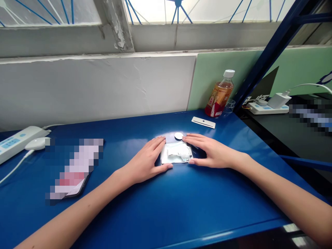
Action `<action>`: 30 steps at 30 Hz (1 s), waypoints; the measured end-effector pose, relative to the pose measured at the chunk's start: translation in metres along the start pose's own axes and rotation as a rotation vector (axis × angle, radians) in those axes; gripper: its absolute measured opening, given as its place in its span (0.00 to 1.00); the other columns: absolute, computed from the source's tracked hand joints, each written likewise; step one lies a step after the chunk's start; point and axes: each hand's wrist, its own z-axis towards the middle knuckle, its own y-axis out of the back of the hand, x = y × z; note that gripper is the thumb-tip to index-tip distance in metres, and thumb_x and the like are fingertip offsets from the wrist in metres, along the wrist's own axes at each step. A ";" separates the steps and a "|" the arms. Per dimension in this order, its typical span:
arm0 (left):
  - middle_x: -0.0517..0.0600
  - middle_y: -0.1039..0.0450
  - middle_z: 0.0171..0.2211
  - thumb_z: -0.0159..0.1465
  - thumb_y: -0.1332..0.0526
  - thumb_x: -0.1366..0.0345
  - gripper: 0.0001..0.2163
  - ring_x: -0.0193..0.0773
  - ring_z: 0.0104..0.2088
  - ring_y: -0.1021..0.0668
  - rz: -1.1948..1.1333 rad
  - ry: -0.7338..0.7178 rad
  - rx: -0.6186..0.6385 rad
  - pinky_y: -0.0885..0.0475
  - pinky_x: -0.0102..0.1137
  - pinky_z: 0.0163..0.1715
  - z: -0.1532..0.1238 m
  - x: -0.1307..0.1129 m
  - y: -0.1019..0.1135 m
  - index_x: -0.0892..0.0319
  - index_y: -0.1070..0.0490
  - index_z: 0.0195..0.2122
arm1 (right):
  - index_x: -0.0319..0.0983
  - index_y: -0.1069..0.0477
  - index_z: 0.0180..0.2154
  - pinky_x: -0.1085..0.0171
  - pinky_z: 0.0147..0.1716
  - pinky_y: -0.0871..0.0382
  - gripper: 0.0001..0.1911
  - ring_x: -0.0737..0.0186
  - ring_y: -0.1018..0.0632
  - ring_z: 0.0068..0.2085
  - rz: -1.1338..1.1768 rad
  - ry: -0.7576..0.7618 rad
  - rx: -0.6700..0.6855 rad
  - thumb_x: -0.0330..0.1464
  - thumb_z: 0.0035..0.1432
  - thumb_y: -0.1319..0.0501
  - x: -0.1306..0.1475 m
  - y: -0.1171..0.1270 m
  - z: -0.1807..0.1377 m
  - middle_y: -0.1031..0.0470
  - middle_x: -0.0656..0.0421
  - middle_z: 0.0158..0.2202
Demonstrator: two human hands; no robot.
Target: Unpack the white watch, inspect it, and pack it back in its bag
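Observation:
A small clear plastic packet point(172, 158) lies flat on the blue table point(181, 207), with a white item inside that may be a coiled cable. A round white disc point(178, 136) sits at the packet's far edge. At the packet's left side rests my left hand point(146, 159), its fingers stretched out and its thumb lying along the near edge. My right hand point(211, 150) is on the other side, open, with its fingertips by the disc and its thumb at the packet's near right corner.
Beyond my right hand lies a flat white strip point(203, 122) in front of a tilted drink bottle point(220, 94). A blurred phone point(77, 169) and a white power strip point(18, 140) are on the left. A blue metal post point(269, 48) rises at the right.

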 end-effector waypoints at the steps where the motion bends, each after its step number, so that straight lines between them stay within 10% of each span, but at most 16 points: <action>1: 0.61 0.48 0.69 0.65 0.45 0.41 0.37 0.55 0.68 0.42 -0.009 0.019 -0.001 0.42 0.48 0.64 -0.001 0.000 -0.001 0.60 0.46 0.68 | 0.40 0.41 0.66 0.45 0.62 0.38 0.38 0.43 0.37 0.66 0.000 -0.005 0.006 0.46 0.60 0.37 0.000 0.000 0.000 0.36 0.49 0.65; 30: 0.60 0.34 0.60 0.62 0.36 0.47 0.32 0.54 0.60 0.31 -0.073 0.000 -0.151 0.32 0.48 0.58 -0.004 -0.004 -0.002 0.58 0.38 0.62 | 0.36 0.51 0.69 0.44 0.64 0.42 0.43 0.43 0.42 0.68 -0.064 -0.063 0.066 0.49 0.62 0.41 0.000 -0.002 -0.002 0.45 0.45 0.69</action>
